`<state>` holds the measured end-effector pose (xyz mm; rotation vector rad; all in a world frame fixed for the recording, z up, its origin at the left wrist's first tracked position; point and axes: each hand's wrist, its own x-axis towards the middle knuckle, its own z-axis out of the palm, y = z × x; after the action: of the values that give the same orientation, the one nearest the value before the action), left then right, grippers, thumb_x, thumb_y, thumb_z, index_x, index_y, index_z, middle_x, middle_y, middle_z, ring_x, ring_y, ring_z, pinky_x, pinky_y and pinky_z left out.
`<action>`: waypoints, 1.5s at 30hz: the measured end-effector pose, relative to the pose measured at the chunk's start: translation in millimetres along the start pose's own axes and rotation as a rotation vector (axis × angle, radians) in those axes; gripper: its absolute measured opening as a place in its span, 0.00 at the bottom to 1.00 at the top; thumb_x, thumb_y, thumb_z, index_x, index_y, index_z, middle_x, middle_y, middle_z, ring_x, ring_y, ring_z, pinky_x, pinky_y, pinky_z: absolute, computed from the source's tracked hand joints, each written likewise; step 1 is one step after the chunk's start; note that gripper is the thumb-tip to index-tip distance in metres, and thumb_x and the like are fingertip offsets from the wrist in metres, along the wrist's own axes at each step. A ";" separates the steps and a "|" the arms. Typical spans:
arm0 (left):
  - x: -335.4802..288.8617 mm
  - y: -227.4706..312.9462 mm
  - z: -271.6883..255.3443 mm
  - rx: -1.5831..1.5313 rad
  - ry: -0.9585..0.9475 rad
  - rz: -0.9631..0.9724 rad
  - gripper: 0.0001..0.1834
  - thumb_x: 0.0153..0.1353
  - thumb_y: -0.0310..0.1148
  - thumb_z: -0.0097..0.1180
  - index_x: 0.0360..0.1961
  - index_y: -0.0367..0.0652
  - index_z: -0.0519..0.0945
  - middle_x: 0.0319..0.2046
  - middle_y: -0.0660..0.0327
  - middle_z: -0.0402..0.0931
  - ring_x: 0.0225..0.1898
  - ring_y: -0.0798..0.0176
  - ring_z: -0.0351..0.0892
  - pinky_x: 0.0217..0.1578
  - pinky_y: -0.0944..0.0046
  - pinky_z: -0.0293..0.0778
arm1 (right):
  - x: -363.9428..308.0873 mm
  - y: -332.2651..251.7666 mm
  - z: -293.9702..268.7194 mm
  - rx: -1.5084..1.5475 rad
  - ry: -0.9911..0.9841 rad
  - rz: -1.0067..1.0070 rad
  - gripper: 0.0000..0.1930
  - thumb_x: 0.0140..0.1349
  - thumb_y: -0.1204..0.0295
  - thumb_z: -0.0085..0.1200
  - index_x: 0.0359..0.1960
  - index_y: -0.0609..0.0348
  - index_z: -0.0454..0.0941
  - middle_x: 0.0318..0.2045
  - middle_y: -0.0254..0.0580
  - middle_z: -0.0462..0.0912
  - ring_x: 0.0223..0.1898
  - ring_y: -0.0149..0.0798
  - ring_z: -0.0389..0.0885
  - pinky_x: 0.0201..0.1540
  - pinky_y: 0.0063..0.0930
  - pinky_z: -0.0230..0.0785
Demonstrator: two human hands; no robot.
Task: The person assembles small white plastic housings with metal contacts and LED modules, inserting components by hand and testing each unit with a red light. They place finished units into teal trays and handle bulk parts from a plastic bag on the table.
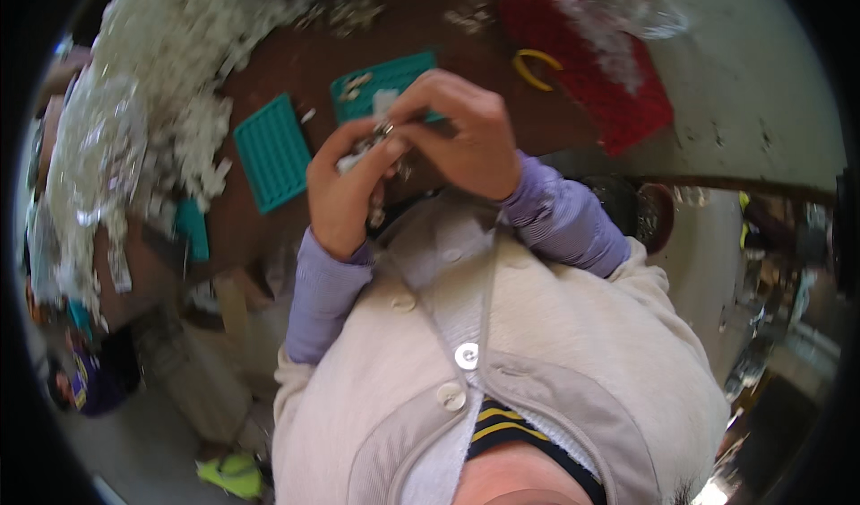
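Observation:
My two hands meet above the brown table, fingertips pinched together. My left hand point(345, 187) is closed around small shiny metallic pieces point(377, 211), part of which hang below its fingers. A small whitish piece point(351, 162) also shows between its fingers. With thumb and forefinger, my right hand point(466, 133) pinches at a tiny shiny part point(385, 130) that the left fingertips also grip; its exact kind is too small to tell. A pale translucent piece point(385, 102) shows by the right fingertips. Just behind the hands lies a teal ridged tray point(408, 68) with several small metallic pieces point(356, 86) on it.
Another teal ridged tray point(271, 151) lies to the left. A large heap of whitish plastic pieces point(166, 43) covers the far left, beside a clear plastic bag point(103, 151). Metallic bits point(358, 10) lie at the back. Rightward are a yellow curved object point(536, 70) and red cloth point(618, 93).

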<state>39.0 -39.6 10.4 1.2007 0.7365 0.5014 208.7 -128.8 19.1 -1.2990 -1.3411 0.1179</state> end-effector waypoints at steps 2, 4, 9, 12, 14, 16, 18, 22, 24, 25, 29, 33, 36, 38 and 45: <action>0.5 1.5 -1.1 -0.006 -0.074 0.002 0.17 0.65 0.34 0.69 0.52 0.39 0.84 0.28 0.70 0.80 0.25 0.79 0.71 0.24 0.77 0.62 | -4.3 -4.2 -6.4 0.092 0.016 0.147 0.08 0.54 0.80 0.69 0.35 0.60 0.84 0.32 0.46 0.85 0.34 0.45 0.88 0.38 0.32 0.80; 2.3 4.3 -2.7 -0.142 -0.116 -0.074 0.15 0.67 0.34 0.67 0.52 0.40 0.83 0.32 0.69 0.81 0.27 0.80 0.72 0.24 0.79 0.63 | -3.1 -7.4 -5.6 0.020 0.102 -0.007 0.05 0.59 0.74 0.65 0.34 0.60 0.81 0.32 0.45 0.82 0.35 0.50 0.84 0.38 0.38 0.78; 15.3 4.7 -8.8 -0.179 -0.330 0.004 0.15 0.75 0.42 0.59 0.52 0.42 0.81 0.29 0.74 0.74 0.25 0.84 0.68 0.20 0.80 0.60 | -1.6 -12.4 3.2 -0.153 0.092 -0.384 0.08 0.55 0.76 0.64 0.32 0.59 0.75 0.32 0.40 0.77 0.37 0.50 0.80 0.37 0.40 0.76; 18.4 -8.0 -9.5 -0.118 -0.310 0.069 0.14 0.76 0.40 0.59 0.51 0.41 0.81 0.31 0.72 0.78 0.26 0.83 0.69 0.22 0.79 0.62 | -9.2 -9.3 2.0 0.022 0.069 -0.124 0.09 0.52 0.79 0.66 0.32 0.61 0.78 0.31 0.41 0.81 0.36 0.49 0.83 0.38 0.40 0.78; 18.4 -13.0 -8.6 0.015 -0.215 0.152 0.13 0.75 0.39 0.60 0.51 0.41 0.81 0.33 0.70 0.80 0.26 0.83 0.70 0.23 0.79 0.63 | -12.5 -9.2 0.2 0.157 0.040 0.067 0.09 0.50 0.81 0.67 0.32 0.62 0.81 0.30 0.42 0.84 0.36 0.48 0.85 0.39 0.41 0.79; 16.2 -12.0 -9.2 0.038 -0.197 0.141 0.12 0.75 0.37 0.60 0.50 0.41 0.81 0.34 0.69 0.82 0.27 0.83 0.71 0.25 0.78 0.65 | -12.7 -11.7 -0.4 0.086 0.039 0.035 0.07 0.51 0.80 0.67 0.31 0.61 0.82 0.28 0.41 0.83 0.36 0.46 0.86 0.38 0.40 0.78; 14.6 -6.6 -10.9 0.032 -0.177 0.132 0.11 0.75 0.37 0.60 0.50 0.41 0.82 0.34 0.69 0.83 0.28 0.82 0.72 0.26 0.77 0.66 | -10.2 -15.0 -0.7 0.128 0.062 0.044 0.07 0.52 0.79 0.67 0.32 0.60 0.82 0.28 0.41 0.83 0.36 0.45 0.86 0.38 0.40 0.78; 8.3 0.5 -16.7 -0.022 -0.233 0.118 0.11 0.75 0.36 0.60 0.50 0.40 0.83 0.33 0.70 0.82 0.30 0.80 0.73 0.28 0.76 0.66 | -7.4 -18.0 -2.0 0.136 0.159 0.159 0.08 0.54 0.77 0.67 0.35 0.59 0.82 0.33 0.41 0.82 0.40 0.47 0.84 0.38 0.41 0.78; 8.2 -2.8 -15.1 0.005 -0.232 0.142 0.11 0.75 0.36 0.59 0.50 0.40 0.83 0.32 0.71 0.81 0.29 0.80 0.72 0.27 0.75 0.66 | -9.3 -16.3 -3.6 -0.006 0.130 0.112 0.08 0.55 0.77 0.65 0.36 0.59 0.80 0.34 0.42 0.80 0.41 0.48 0.82 0.39 0.42 0.77; 9.3 -7.4 -11.2 0.048 -0.190 0.165 0.11 0.76 0.35 0.59 0.50 0.40 0.83 0.31 0.71 0.81 0.29 0.80 0.72 0.27 0.75 0.65 | -10.6 -15.1 -4.8 -0.071 0.068 0.036 0.08 0.55 0.76 0.65 0.36 0.59 0.79 0.35 0.43 0.79 0.41 0.49 0.81 0.40 0.42 0.76; 13.6 -10.6 -7.7 0.024 -0.188 0.137 0.12 0.76 0.35 0.57 0.51 0.38 0.82 0.30 0.69 0.80 0.27 0.80 0.71 0.26 0.76 0.63 | -13.7 -12.2 -6.6 -0.375 0.000 -0.219 0.08 0.55 0.76 0.62 0.32 0.59 0.74 0.33 0.44 0.75 0.38 0.51 0.77 0.43 0.44 0.72; 9.9 0.7 -10.3 -0.180 -0.371 0.061 0.13 0.77 0.36 0.56 0.53 0.37 0.81 0.29 0.70 0.78 0.24 0.80 0.69 0.22 0.78 0.60 | -10.3 -16.3 -6.8 -0.371 0.065 -0.135 0.08 0.55 0.75 0.62 0.33 0.60 0.75 0.34 0.44 0.77 0.41 0.51 0.78 0.46 0.45 0.74; 7.1 1.9 2.6 -0.028 -0.276 0.135 0.14 0.76 0.37 0.57 0.54 0.39 0.80 0.27 0.71 0.76 0.22 0.81 0.67 0.20 0.78 0.58 | -9.8 -19.5 -10.2 -0.349 0.147 -0.087 0.09 0.54 0.74 0.63 0.32 0.60 0.74 0.34 0.46 0.76 0.41 0.52 0.78 0.44 0.45 0.74; 12.6 3.3 16.3 0.024 -0.230 0.124 0.13 0.75 0.37 0.58 0.54 0.42 0.80 0.26 0.72 0.75 0.23 0.82 0.67 0.21 0.78 0.58 | -11.9 -20.4 -13.1 -0.314 0.186 -0.008 0.09 0.55 0.73 0.62 0.32 0.60 0.73 0.34 0.47 0.76 0.41 0.53 0.79 0.43 0.45 0.74; 16.2 15.0 53.4 0.050 -0.183 -0.030 0.07 0.72 0.35 0.61 0.45 0.46 0.81 0.30 0.71 0.77 0.26 0.80 0.74 0.20 0.79 0.60 | -27.5 -15.4 -49.6 -0.306 0.173 -0.136 0.15 0.45 0.77 0.66 0.34 0.60 0.74 0.37 0.48 0.78 0.41 0.55 0.79 0.45 0.46 0.75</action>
<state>89.9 -58.4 30.4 1.2621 0.6117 0.3446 227.5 -183.9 27.3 -1.4307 -1.3281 -0.2985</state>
